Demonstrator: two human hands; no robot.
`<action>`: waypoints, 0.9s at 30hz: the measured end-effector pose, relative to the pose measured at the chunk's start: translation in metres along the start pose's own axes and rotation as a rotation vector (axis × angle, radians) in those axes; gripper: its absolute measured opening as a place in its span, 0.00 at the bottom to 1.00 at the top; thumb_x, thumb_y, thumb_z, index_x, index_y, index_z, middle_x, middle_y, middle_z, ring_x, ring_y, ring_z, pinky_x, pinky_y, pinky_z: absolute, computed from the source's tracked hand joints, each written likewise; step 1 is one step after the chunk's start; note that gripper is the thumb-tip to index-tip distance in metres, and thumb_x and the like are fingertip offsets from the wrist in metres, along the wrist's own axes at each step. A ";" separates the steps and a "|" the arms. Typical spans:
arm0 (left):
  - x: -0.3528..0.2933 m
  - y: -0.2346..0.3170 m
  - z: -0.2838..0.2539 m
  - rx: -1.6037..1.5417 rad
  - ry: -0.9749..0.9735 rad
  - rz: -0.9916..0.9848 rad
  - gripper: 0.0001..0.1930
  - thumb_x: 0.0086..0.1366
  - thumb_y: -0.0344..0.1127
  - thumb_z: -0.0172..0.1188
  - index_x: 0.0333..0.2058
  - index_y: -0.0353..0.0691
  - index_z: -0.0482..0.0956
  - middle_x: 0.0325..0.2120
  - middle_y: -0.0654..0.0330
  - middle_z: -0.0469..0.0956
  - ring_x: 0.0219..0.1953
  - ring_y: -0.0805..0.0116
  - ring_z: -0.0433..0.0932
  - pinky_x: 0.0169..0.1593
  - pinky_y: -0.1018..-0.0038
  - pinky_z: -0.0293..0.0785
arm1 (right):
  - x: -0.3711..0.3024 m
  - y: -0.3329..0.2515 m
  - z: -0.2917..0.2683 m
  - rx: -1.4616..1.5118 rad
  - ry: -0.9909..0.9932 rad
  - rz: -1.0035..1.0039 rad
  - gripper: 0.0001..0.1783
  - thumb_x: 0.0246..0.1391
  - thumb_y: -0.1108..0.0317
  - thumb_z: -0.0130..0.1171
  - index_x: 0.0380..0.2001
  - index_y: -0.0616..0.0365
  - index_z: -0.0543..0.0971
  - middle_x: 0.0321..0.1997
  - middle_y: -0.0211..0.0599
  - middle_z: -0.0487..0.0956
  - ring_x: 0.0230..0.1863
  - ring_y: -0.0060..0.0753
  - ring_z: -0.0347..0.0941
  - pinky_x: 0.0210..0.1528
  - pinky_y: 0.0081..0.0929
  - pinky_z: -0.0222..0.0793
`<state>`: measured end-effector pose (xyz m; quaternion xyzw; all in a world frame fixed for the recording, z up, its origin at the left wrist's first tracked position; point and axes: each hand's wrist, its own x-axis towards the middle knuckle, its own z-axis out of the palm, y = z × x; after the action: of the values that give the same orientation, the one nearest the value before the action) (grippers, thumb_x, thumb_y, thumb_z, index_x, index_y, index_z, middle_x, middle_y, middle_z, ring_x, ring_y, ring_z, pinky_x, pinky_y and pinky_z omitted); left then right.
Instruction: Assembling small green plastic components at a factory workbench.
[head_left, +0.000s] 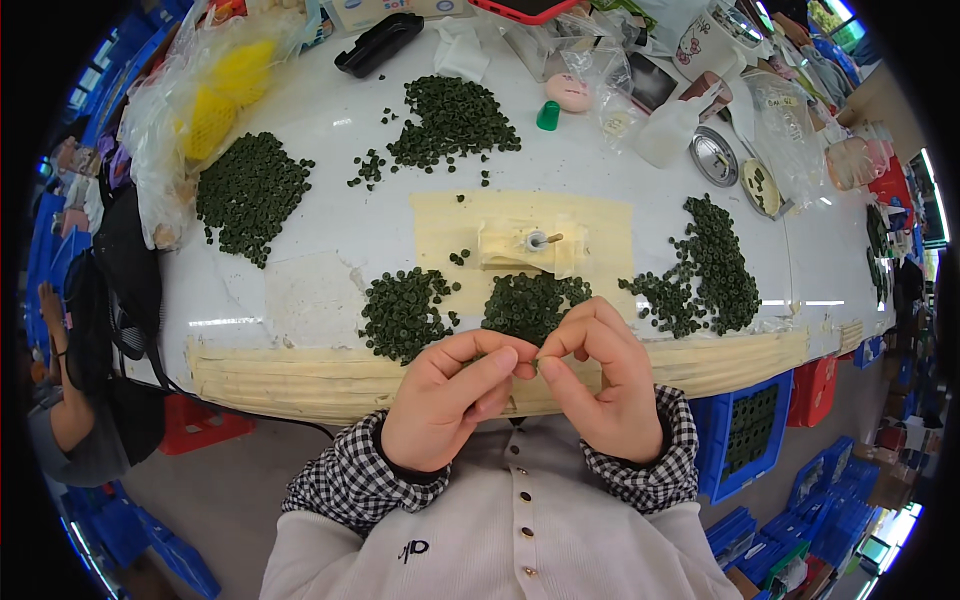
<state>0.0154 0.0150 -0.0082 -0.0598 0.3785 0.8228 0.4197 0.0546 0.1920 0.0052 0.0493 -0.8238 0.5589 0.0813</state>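
Observation:
My left hand (445, 395) and my right hand (605, 380) meet in front of my chest, just over the table's near edge. Thumb and forefinger of each are closed in a pinch, tips nearly touching. A speck of green shows between them; most of that small part is hidden by the fingers. Right behind the hands lies a pile of small dark green round parts (530, 303). Another pile of the same parts (402, 312) is beside my left hand. Beyond them, a small fixture with a metal pin (540, 240) is taped to the table.
More green parts lie in heaps at the far left (255, 190), the back (450, 120) and the right (715, 265). A green cap (548, 115), a round metal lid (714, 155) and plastic bags stand behind. A blue crate (745, 435) sits low at the right.

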 end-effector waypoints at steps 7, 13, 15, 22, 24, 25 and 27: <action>-0.003 0.002 0.004 0.148 0.079 0.018 0.05 0.62 0.26 0.56 0.37 0.34 0.77 0.25 0.67 0.74 0.20 0.87 0.61 0.22 0.87 0.55 | -0.002 -0.001 0.003 -0.105 0.057 -0.087 0.06 0.42 0.77 0.62 0.26 0.61 0.75 0.29 0.37 0.70 0.32 0.35 0.68 0.32 0.25 0.64; -0.003 0.000 0.001 0.061 0.069 0.019 0.03 0.63 0.27 0.56 0.34 0.34 0.76 0.23 0.69 0.72 0.19 0.87 0.59 0.21 0.86 0.53 | -0.005 0.008 0.008 -0.359 0.136 -0.444 0.13 0.35 0.77 0.65 0.31 0.59 0.79 0.29 0.33 0.74 0.27 0.32 0.70 0.26 0.24 0.65; -0.003 -0.001 0.000 0.057 0.070 0.034 0.03 0.62 0.26 0.56 0.34 0.34 0.76 0.22 0.69 0.72 0.19 0.87 0.59 0.21 0.86 0.52 | -0.006 0.008 0.009 -0.456 0.163 -0.505 0.15 0.33 0.78 0.65 0.31 0.59 0.80 0.29 0.32 0.74 0.26 0.31 0.70 0.26 0.24 0.65; -0.004 -0.003 0.000 0.119 0.067 0.057 0.08 0.67 0.31 0.50 0.38 0.34 0.76 0.21 0.68 0.70 0.19 0.85 0.58 0.22 0.86 0.54 | -0.008 0.010 0.016 -0.474 0.268 -0.485 0.14 0.31 0.79 0.64 0.28 0.58 0.79 0.28 0.31 0.75 0.24 0.31 0.70 0.25 0.24 0.65; -0.004 -0.002 0.002 0.053 0.068 0.028 0.11 0.68 0.33 0.48 0.40 0.33 0.76 0.21 0.67 0.70 0.19 0.84 0.58 0.23 0.86 0.55 | -0.008 0.003 0.015 -0.353 0.262 -0.395 0.12 0.32 0.79 0.64 0.26 0.59 0.78 0.27 0.33 0.74 0.24 0.32 0.70 0.25 0.24 0.65; -0.004 0.002 0.004 0.011 0.056 0.006 0.12 0.69 0.34 0.47 0.40 0.33 0.76 0.20 0.67 0.70 0.19 0.83 0.58 0.23 0.86 0.55 | -0.008 0.001 0.014 -0.292 0.258 -0.350 0.11 0.32 0.79 0.64 0.25 0.59 0.78 0.27 0.34 0.74 0.24 0.32 0.70 0.25 0.24 0.65; -0.003 0.003 0.005 -0.024 0.039 -0.002 0.12 0.69 0.34 0.47 0.41 0.33 0.76 0.21 0.67 0.70 0.19 0.83 0.58 0.23 0.86 0.55 | -0.009 0.001 0.015 -0.204 0.259 -0.262 0.09 0.35 0.80 0.63 0.24 0.60 0.77 0.26 0.36 0.74 0.24 0.33 0.70 0.25 0.24 0.65</action>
<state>0.0163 0.0153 -0.0011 -0.0813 0.3766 0.8256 0.4122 0.0624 0.1788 -0.0027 0.0755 -0.8453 0.4588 0.2631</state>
